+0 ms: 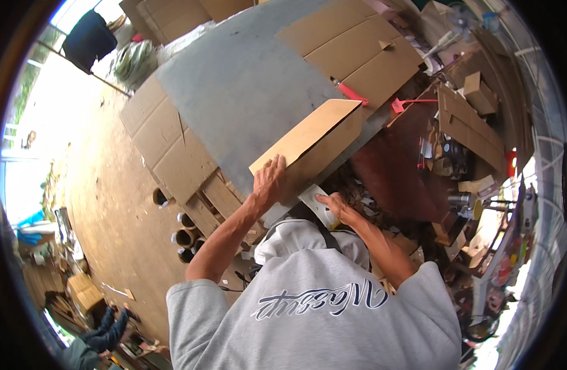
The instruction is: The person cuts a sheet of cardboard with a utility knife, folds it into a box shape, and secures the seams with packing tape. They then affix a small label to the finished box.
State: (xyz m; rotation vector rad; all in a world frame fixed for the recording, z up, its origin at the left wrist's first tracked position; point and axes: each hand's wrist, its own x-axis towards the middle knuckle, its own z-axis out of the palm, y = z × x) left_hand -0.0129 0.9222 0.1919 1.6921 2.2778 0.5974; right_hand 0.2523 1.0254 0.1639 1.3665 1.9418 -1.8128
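Observation:
A long folded piece of brown cardboard [308, 134] lies slantwise on a grey-topped work table [234, 74], with one side face turned toward me. My left hand [270, 177] rests at its near left end, fingers stretched out and pressed against the cardboard; the thumb is hard to see. In my right hand [336, 208] is a white curved piece [315, 198], held close to my body by the table's near edge. The fingers are closed round it, but its kind cannot be made out. The two hands are apart, and the white piece is just below the cardboard.
Flat cardboard sheets [351, 52] cover the table's far right part. A red-handled tool [351, 92] lies at their edge, with another red tool [413, 103] farther right. Cardboard tubes [186, 237] stand at the left. Clutter fills the right side; another person [104, 336] is at lower left.

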